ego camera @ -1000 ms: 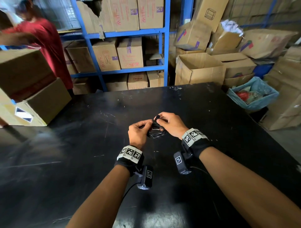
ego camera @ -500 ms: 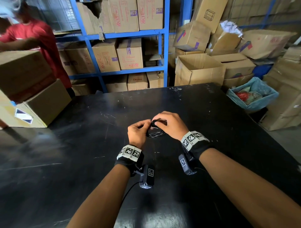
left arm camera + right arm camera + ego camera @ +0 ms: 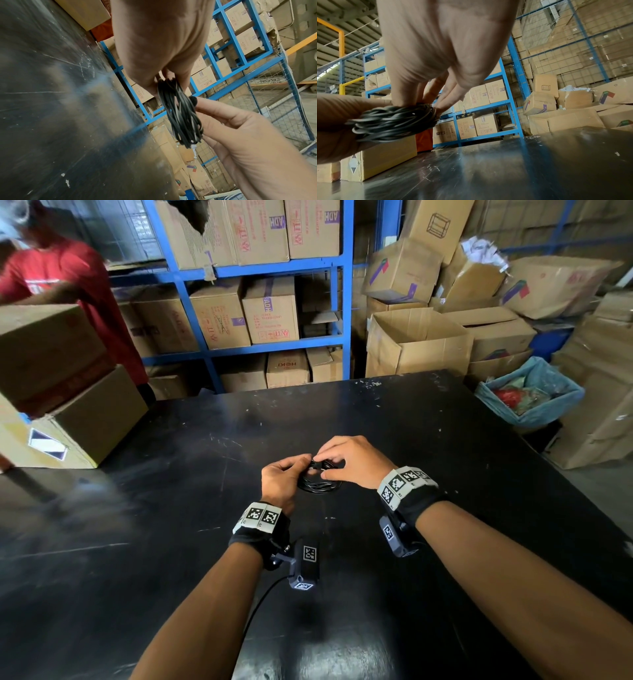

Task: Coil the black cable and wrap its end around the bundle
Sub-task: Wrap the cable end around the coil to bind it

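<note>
A thin black cable (image 3: 320,486) is wound into a small bundle, held just above the black table (image 3: 171,508) between both hands. My left hand (image 3: 284,475) grips the bundle's left side, fingers curled round the strands (image 3: 180,115). My right hand (image 3: 349,462) is at the bundle's right and top. In the left wrist view its fingertips pinch the cable's black end (image 3: 193,100) against the bundle. From the right wrist the coil (image 3: 392,121) shows below my fingers (image 3: 447,97).
Two stacked cardboard boxes (image 3: 68,405) sit on the table's far left corner, with a person in a red shirt (image 3: 68,282) behind them. Blue shelving (image 3: 260,272) with cartons and loose boxes stands beyond the far edge. A blue-lined bin (image 3: 534,395) is at the right.
My right hand has shifted a little up and over the top of the bundle with the cable end. The left hand keeps its grip in about the same place.
</note>
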